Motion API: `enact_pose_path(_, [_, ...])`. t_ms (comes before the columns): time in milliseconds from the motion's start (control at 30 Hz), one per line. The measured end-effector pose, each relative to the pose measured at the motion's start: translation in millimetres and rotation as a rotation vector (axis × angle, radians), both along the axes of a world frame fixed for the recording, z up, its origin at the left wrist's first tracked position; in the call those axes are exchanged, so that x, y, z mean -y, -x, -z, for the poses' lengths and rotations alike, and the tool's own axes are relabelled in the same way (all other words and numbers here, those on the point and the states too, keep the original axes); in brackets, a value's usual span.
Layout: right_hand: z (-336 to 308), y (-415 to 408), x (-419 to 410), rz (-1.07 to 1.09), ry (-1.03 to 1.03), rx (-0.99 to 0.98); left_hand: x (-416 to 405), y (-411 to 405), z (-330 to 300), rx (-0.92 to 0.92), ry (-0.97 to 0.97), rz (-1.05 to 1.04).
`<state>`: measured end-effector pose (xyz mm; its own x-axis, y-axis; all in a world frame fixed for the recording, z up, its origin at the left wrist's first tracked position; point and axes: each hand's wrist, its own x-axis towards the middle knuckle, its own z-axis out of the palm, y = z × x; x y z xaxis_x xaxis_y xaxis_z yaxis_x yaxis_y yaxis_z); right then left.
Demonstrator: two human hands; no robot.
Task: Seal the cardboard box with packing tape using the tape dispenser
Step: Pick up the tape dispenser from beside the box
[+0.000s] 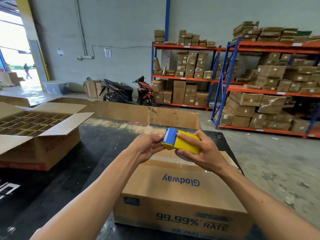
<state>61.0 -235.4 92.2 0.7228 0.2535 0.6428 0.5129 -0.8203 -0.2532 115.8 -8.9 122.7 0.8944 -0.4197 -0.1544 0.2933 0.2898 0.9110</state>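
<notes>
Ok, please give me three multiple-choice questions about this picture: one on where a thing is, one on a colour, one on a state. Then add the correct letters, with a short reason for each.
1. Where is the tape dispenser?
A. Held above the closed Glodway box
B. Inside the open box with dividers
C. On the floor

2. What colours is the dispenser?
A. Red and black
B. Yellow and blue
C. All white

3. How does the right hand stand?
A. Flat on the table
B. Hanging free
C. Gripping the dispenser

Answers:
1 A: both hands hold it over the box top.
2 B: yellow body, blue front by the blade.
3 C: its fingers wrap the yellow body, while the left hand touches the blade end.
</notes>
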Motion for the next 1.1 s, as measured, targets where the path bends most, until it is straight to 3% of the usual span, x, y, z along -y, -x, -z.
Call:
enact_pose_path(500, [8,-4,-25,-0.015,0.027,-0.002,-22,-11,13,0.005,-0.08,-0.166])
enact_pose_path(867, [-2,-42,-34,-0.089,0.126,-0.117,-52,-50,16,-0.065,-0.102,-0.269])
enact_pose_path(1100, [4,-50,1,-0.08,0.154,-0.205,-105,-68,26,-0.05,-0.112,-0.369])
